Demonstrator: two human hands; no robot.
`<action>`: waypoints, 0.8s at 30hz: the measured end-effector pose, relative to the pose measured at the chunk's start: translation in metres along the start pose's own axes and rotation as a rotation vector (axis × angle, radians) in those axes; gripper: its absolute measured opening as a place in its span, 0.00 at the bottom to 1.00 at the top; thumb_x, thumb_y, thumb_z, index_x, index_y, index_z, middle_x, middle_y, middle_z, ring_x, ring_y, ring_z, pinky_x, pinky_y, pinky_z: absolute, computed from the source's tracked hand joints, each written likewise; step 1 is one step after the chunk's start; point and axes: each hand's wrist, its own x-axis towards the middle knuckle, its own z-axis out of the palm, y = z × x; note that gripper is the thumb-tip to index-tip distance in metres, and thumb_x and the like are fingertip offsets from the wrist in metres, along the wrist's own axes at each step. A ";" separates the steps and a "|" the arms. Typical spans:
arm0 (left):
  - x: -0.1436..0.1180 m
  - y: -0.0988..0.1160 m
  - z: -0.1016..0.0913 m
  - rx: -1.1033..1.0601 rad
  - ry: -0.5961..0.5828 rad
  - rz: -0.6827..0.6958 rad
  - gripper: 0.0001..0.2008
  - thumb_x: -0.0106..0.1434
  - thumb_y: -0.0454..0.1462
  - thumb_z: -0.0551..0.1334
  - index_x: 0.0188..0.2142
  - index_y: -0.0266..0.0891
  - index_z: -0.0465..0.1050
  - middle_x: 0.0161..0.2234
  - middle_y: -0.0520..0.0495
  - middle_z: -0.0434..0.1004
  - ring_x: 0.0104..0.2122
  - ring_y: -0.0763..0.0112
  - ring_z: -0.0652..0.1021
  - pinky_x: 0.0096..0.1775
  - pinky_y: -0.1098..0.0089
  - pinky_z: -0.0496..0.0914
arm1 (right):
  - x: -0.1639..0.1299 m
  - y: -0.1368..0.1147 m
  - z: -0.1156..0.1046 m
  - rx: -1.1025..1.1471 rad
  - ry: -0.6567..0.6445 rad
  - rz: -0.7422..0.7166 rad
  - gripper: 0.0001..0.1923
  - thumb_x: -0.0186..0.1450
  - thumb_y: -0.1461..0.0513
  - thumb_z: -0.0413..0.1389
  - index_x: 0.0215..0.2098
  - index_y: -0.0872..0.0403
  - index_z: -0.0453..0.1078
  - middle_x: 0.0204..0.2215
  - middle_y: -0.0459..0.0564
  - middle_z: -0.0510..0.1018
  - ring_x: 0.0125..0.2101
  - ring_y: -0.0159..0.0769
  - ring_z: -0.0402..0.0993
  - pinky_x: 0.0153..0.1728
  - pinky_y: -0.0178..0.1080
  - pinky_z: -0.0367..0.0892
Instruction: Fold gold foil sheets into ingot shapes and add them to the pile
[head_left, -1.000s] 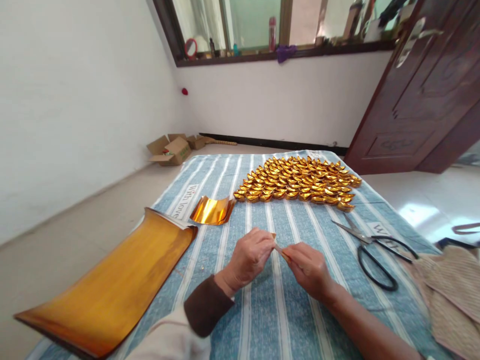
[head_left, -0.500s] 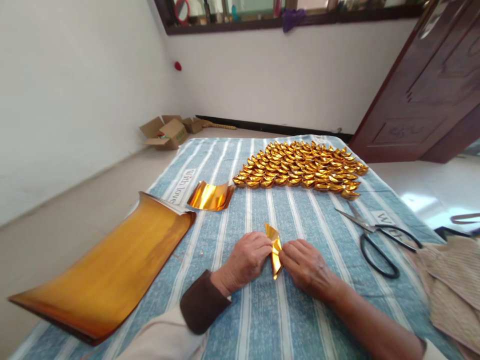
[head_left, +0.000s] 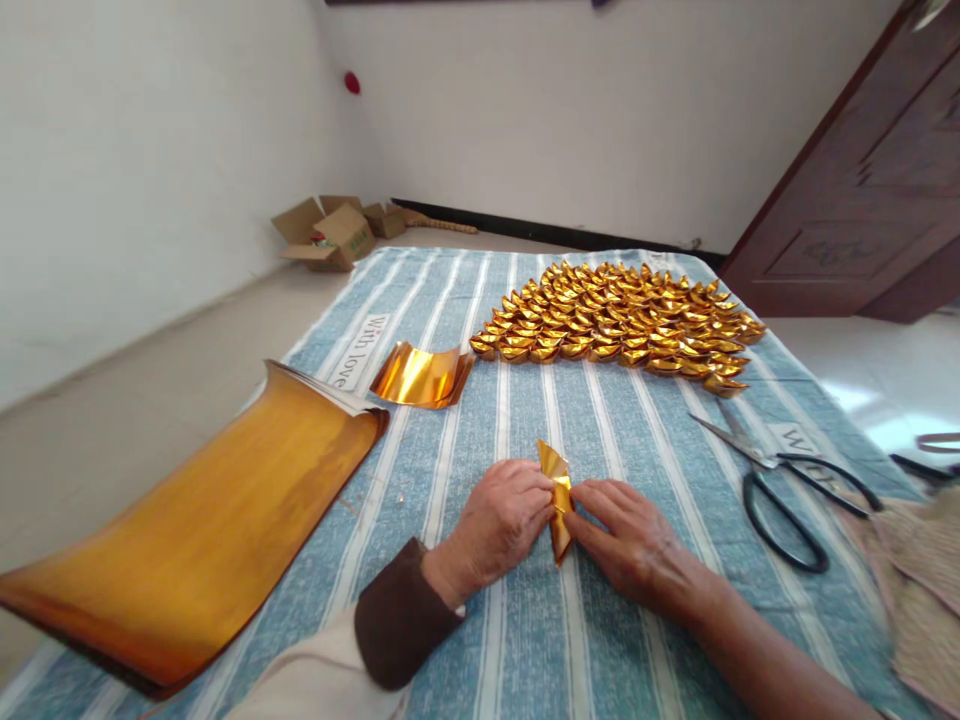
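My left hand (head_left: 499,525) and my right hand (head_left: 634,545) meet over a blue striped cloth (head_left: 525,640), pinching a small folded piece of gold foil paper (head_left: 556,497) between their fingertips. The piece stands on edge, its upper point free above my fingers. Further back lies a dense cluster of finished gold paper ingots (head_left: 622,325). A small curled stack of gold foil squares (head_left: 421,376) rests to the left of the cluster. A large curled stack of gold sheets (head_left: 202,530) lies at my left.
Black-handled scissors (head_left: 787,480) lie on the cloth at the right, beside a beige knitted fabric (head_left: 919,590). Open cardboard boxes (head_left: 330,232) sit on the floor by the far wall. A dark wooden door (head_left: 862,190) stands at the right.
The folded foil was lowered from between my raised hands to the cloth and turned on edge. The camera tilted down, so the window ledge left the view.
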 end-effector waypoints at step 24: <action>-0.004 -0.006 0.004 -0.065 0.007 -0.057 0.02 0.63 0.34 0.64 0.35 0.38 0.77 0.39 0.48 0.80 0.45 0.62 0.76 0.48 0.57 0.71 | 0.004 0.002 0.012 0.123 0.219 0.147 0.10 0.67 0.66 0.51 0.34 0.52 0.75 0.45 0.54 0.76 0.48 0.41 0.70 0.47 0.47 0.69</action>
